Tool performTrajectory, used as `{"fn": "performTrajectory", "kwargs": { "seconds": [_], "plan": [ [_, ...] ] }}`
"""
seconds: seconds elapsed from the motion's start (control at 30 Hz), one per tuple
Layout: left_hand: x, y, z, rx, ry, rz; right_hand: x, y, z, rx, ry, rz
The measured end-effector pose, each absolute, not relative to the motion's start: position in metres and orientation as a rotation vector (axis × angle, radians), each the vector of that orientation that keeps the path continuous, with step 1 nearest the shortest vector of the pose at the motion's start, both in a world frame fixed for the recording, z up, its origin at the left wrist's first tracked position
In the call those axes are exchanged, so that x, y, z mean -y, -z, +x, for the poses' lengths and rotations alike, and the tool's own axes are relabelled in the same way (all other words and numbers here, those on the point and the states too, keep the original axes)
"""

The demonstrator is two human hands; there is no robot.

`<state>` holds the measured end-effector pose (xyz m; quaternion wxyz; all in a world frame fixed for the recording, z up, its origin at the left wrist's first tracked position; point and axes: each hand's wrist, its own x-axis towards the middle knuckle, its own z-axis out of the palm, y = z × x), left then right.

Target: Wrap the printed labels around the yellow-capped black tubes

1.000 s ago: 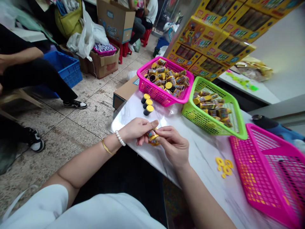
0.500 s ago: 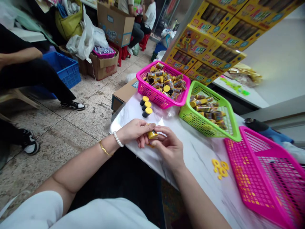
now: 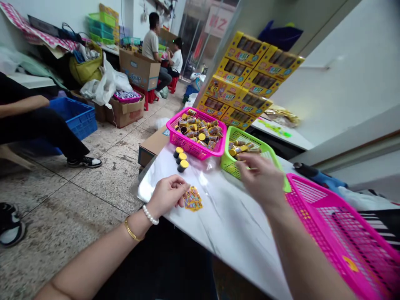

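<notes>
My left hand (image 3: 170, 193) is closed, fingertips pressed together beside a small pile of yellow printed labels (image 3: 193, 199) on the table. Whatever those fingers hold, if anything, cannot be made out. My right hand (image 3: 261, 177), smeared by motion, reaches over the near side of the green basket (image 3: 231, 164); its grip is unclear. Inside that basket lie several small labelled tubes (image 3: 239, 150) with yellow caps. Behind my left hand stand three black tubes with yellow caps (image 3: 182, 166) in a row. A pink basket (image 3: 200, 153) farther back is heaped with similar tubes.
At the right is another pink basket (image 3: 328, 233) with a yellow piece (image 3: 350, 263) in it. Yellow display boxes (image 3: 240, 89) are stacked behind the baskets. A cardboard box (image 3: 151, 146) abuts the table's far left. Another person's leg (image 3: 59, 129) extends from the left.
My hands have parted; the small yellow tube between them is no longer seen there. My right hand has moved right to the green basket, uncovering the labels. The view has tilted up.
</notes>
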<state>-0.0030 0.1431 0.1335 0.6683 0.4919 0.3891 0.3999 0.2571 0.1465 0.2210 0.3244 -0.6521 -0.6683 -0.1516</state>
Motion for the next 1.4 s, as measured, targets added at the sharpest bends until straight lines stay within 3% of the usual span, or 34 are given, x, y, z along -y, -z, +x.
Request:
{"fn": "performTrajectory", "kwargs": {
  "seconds": [0.13, 0.37, 0.53, 0.67, 0.87, 1.0, 1.23, 1.4],
  "plan": [
    [-0.144, -0.135, 0.000, -0.933, -0.843, 1.192, -0.165, -0.174, 0.183, 1.806, -0.092, -1.805],
    [-0.141, -0.130, -0.005, -0.899, -0.936, 1.201, -0.195, -0.146, 0.149, 1.721, -0.318, -1.762],
    [-0.148, -0.138, 0.005, -0.973, -0.924, 1.183, -0.148, -0.154, 0.179, 1.874, -0.251, -1.601],
    [-0.147, -0.154, 0.034, -1.132, -0.832, 1.493, -0.107, -0.151, 0.196, 1.903, -0.102, -1.510],
    [-0.143, -0.168, 0.063, -0.798, -0.587, 1.447, -0.072, -0.149, 0.209, 1.829, 0.279, -1.358],
    [-0.147, -0.169, 0.054, -0.773, -0.541, 1.385, -0.077, -0.143, 0.219, 1.799, 0.209, -1.395],
    [-0.140, -0.154, 0.012, -1.271, -0.797, 2.131, -0.107, -0.123, 0.247, 1.536, -0.132, -1.756],
    [-0.134, -0.128, 0.010, -1.373, -0.757, 2.275, -0.103, -0.129, 0.245, 1.526, 0.014, -1.653]
  ]
}}
